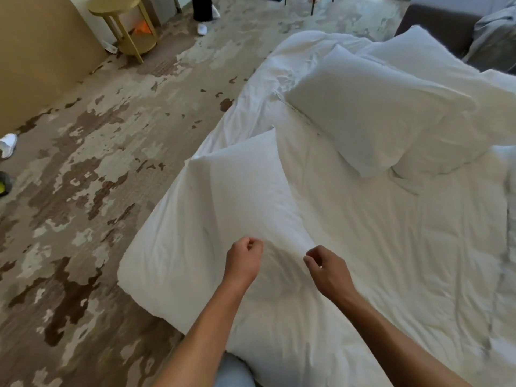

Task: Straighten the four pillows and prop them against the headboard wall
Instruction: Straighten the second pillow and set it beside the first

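A large white pillow (223, 208) lies flat on the near left corner of the bed (391, 247), one corner pointing away from me. My left hand (244, 259) grips the pillow's near edge with curled fingers. My right hand (326, 268) pinches the cover at the pillow's right corner. A second pillow (363, 113) lies tilted further up the bed, resting on a third pillow (446, 155). Another pillow (418, 57) sits behind them. No headboard wall is in view.
A rumpled white duvet (282, 68) is bunched at the far side of the bed. On the patterned carpet stand a round wooden side table (125, 26) and a white slipper (8, 143). A person's legs (203, 9) show at the top; a dark sofa (435, 23) is at far right.
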{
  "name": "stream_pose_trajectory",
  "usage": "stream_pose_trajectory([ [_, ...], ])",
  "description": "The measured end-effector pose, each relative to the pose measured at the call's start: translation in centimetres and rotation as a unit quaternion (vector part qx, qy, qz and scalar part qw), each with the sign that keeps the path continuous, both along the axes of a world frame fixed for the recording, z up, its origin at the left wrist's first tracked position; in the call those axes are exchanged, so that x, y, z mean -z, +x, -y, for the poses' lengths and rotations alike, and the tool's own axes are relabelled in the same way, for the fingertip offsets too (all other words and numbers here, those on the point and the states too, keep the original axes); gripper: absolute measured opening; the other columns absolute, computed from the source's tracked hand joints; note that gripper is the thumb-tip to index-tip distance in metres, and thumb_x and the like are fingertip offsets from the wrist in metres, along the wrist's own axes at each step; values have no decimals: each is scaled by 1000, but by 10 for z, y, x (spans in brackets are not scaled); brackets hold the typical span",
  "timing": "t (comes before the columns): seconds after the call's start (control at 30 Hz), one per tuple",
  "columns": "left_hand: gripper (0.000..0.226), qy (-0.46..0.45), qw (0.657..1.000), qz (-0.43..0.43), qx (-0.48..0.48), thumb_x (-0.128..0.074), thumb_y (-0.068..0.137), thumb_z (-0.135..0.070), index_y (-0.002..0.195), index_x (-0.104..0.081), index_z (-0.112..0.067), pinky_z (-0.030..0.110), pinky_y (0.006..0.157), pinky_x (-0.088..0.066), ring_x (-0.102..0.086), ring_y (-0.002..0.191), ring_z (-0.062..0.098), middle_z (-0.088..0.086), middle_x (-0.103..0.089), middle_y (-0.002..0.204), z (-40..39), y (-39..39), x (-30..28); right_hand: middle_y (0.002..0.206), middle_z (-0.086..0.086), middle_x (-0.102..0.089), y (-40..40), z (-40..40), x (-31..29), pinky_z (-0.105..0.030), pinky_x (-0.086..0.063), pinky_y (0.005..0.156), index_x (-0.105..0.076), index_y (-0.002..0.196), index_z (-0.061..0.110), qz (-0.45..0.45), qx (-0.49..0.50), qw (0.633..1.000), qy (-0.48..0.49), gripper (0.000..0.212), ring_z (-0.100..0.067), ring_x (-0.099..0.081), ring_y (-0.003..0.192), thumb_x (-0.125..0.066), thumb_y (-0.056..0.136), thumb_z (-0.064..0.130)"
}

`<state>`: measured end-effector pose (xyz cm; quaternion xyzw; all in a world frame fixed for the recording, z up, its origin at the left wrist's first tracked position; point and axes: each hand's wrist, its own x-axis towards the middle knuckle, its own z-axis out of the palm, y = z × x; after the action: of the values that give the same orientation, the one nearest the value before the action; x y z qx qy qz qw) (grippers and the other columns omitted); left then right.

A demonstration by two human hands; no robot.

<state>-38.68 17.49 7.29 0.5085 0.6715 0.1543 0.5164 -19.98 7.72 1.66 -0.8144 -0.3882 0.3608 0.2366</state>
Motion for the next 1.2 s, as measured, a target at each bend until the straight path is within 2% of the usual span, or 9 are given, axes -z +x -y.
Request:
stream_pose_trajectory([
  [0.1, 23, 19, 998, -42, 53, -53, 98, -33, 94, -66, -14, 36, 79, -53, -65, 89, 26, 0, -69, 88, -64, 26, 25, 94, 11, -67, -2, -42, 23, -32, -46, 72, -66, 104, 26, 23, 22, 999, -42, 14, -12, -62, 87, -60, 97, 37],
  [0.2, 36, 39, 991, -77, 101, -53, 98, -40, 121, -64, -15, 38, 96, -51, -59, 115, 27, 8, -64, 124, -116, 56, 56, 111, 3, -69, -3, -77, 50, -32, -46, 80, -64, 121, 21, 39, 47, 994, -89, 31, -15, -62, 98, -58, 99, 41],
  [0.37, 65, 50, 944, -193, 261, -57, 94, -50, 153, -38, -31, 67, 118, -17, -3, 157, 27, 3, -17, 169, -185, 70, 117, 136, -7, -62, 5, -113, 95, -37, -47, 95, -55, 137, 18, 6, 118, 981, -155, 53, -22, -61, 122, -57, 98, 53],
  [0.47, 80, 54, 909, -243, 336, -61, 89, -58, 158, -26, -38, 77, 112, -12, 15, 157, 20, -7, 7, 171, -209, 50, 159, 146, -7, -57, 8, -128, 121, -40, -45, 104, -50, 144, 18, -49, 181, 972, -142, 69, -24, -56, 132, -59, 93, 63],
  [0.67, 84, 55, 908, -216, 354, -63, 91, -55, 160, -16, -43, 78, 113, -8, 22, 155, 16, -13, 20, 169, -215, 29, 197, 150, -7, -53, 10, -151, 171, -41, -39, 109, -44, 150, 22, -68, 200, 967, -141, 88, -28, -52, 136, -46, 85, 82],
  [0.8, 83, 68, 910, -211, 351, -64, 92, -53, 160, -16, -45, 78, 113, -8, 22, 155, 15, -14, 20, 169, -215, 27, 211, 144, -10, -59, 21, -148, 196, -45, -43, 105, -42, 149, 24, -32, 164, 972, -167, 103, -33, -56, 130, -29, 77, 96],
  [0.93, 83, 83, 908, -216, 350, -64, 91, -53, 159, -18, -44, 77, 112, -7, 20, 156, 15, -13, 17, 170, -209, 21, 215, 115, -6, -70, 21, -139, 203, -42, -48, 82, -53, 126, 25, 16, 136, 977, -163, 94, -33, -66, 105, -27, 75, 99],
  [1.07, 84, 71, 904, -236, 349, -64, 91, -51, 159, -16, -43, 73, 114, -16, 14, 157, 18, -11, 14, 170, -207, 16, 200, 86, 2, -67, 16, -132, 183, -39, -45, 66, -56, 91, 27, 42, 139, 984, -107, 54, -27, -63, 79, -45, 83, 80],
  [1.2, 85, 34, 905, -234, 354, -61, 96, -44, 162, -9, -32, 59, 122, -21, 8, 158, 27, 3, 9, 172, -196, 7, 168, 63, 6, -55, 9, -120, 134, -37, -37, 56, -43, 70, 23, 71, 122, 990, -17, 37, -24, -54, 61, -53, 91, 51],
])
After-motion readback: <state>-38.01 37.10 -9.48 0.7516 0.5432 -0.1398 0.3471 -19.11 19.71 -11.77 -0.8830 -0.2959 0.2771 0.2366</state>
